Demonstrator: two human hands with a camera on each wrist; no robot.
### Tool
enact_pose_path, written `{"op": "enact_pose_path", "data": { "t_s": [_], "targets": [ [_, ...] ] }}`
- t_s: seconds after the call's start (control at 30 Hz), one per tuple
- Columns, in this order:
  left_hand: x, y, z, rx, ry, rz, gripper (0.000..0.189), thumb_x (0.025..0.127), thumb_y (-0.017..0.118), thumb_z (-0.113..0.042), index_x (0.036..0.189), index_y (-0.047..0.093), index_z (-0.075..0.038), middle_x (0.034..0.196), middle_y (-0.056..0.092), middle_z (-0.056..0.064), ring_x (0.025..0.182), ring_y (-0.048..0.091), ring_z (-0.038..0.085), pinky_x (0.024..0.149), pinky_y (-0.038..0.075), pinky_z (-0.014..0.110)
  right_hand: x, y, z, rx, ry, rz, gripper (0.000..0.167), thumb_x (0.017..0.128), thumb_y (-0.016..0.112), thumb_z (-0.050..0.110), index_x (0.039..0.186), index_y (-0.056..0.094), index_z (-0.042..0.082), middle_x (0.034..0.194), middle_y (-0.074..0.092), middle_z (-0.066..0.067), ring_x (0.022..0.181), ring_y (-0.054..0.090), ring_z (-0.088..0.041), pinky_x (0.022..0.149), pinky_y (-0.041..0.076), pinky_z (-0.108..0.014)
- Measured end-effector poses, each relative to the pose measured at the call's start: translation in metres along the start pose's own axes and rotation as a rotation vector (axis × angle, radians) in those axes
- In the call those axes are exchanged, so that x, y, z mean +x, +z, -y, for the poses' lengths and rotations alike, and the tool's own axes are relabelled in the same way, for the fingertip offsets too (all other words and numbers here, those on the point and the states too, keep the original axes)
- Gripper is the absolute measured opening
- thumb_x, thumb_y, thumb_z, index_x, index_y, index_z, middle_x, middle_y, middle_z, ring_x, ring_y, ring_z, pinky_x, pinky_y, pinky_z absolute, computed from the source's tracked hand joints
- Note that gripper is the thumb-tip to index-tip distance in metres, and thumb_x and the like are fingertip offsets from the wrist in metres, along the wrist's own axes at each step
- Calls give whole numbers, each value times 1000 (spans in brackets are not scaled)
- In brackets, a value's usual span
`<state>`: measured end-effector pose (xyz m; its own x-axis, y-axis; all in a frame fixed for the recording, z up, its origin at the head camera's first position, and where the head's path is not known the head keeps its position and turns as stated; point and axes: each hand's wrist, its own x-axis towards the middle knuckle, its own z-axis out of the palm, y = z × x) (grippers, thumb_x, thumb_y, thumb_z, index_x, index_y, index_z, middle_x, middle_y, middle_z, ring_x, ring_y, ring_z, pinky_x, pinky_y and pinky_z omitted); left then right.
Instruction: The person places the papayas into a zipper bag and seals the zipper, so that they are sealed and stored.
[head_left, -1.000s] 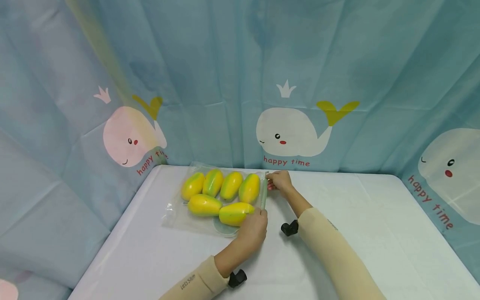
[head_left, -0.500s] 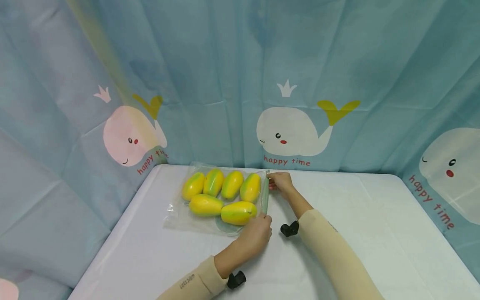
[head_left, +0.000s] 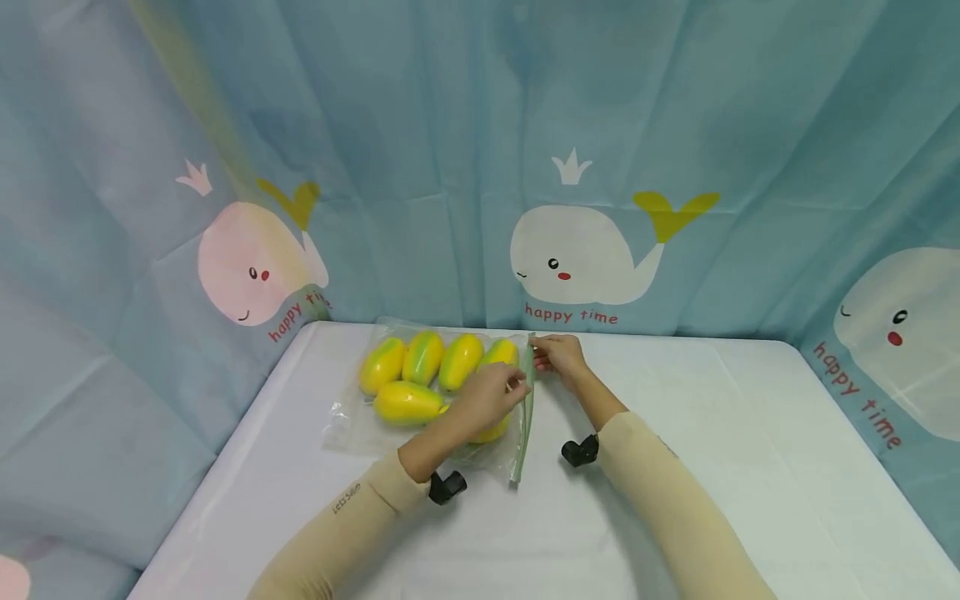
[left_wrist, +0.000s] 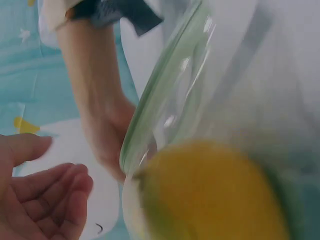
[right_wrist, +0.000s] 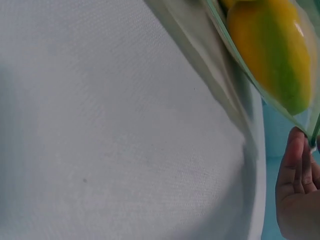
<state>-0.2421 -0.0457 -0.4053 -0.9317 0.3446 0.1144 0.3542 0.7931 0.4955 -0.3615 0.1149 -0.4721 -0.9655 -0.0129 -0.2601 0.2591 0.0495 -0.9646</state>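
Observation:
A clear zip bag [head_left: 352, 429] with a green-tinted zip edge [head_left: 523, 442] lies flat on the table, holding several yellow-green papayas [head_left: 408, 403]. My right hand [head_left: 561, 358] pinches the far corner of the zip edge; the right wrist view also shows that hand [right_wrist: 300, 195] at the bag's corner, beside a papaya [right_wrist: 272, 55]. Over the bag's right part is my left hand [head_left: 487, 400], hiding some of the fruit. In the left wrist view this hand [left_wrist: 45, 200] has its thumb apart from loosely bent fingers, nothing between them, beside the zip edge [left_wrist: 155, 95].
A white cloth covers the table [head_left: 675, 433]. Behind and to the sides hangs a blue curtain [head_left: 420, 150] printed with whales. Each wrist wears a small black camera mount [head_left: 580, 452] below its beige sleeve [head_left: 660, 483].
My left hand has let go of the near end of the zip edge and moved up and left over the bag. The right hand has kept its pinch on the far corner.

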Motion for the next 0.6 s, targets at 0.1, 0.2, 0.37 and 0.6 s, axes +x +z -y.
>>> {"op": "enact_pose_path", "data": {
  "t_s": [0.1,0.2,0.37,0.6],
  "targets": [
    [17,-8,9,-127,-47,27,32,97,59,-32,117,69,-8,106,72,3,95,66,19,85,56,33,2,0,0,11,-6,5,33,93,66,18,109,66,-11,65,63,-2,52,59,-9,51,53,-19],
    [32,-16,18,-221,-75,33,34,97,59,-34,119,68,-11,110,71,3,99,65,18,87,55,33,3,2,-2,11,-11,9,33,93,65,18,108,67,-11,64,63,-1,51,59,-8,51,52,-19],
    [54,-26,28,-327,-88,26,32,98,58,-34,118,68,-11,115,70,4,103,64,20,88,55,35,3,4,-3,-6,-41,-16,31,94,65,18,107,68,-10,65,61,-1,51,57,-9,52,52,-19],
    [77,-26,38,-360,-107,24,30,99,56,-33,118,68,-12,119,68,6,111,62,23,94,53,38,3,6,3,-49,-90,-22,30,94,65,21,109,69,-6,73,63,0,54,58,-8,54,53,-18]
  ]
}}
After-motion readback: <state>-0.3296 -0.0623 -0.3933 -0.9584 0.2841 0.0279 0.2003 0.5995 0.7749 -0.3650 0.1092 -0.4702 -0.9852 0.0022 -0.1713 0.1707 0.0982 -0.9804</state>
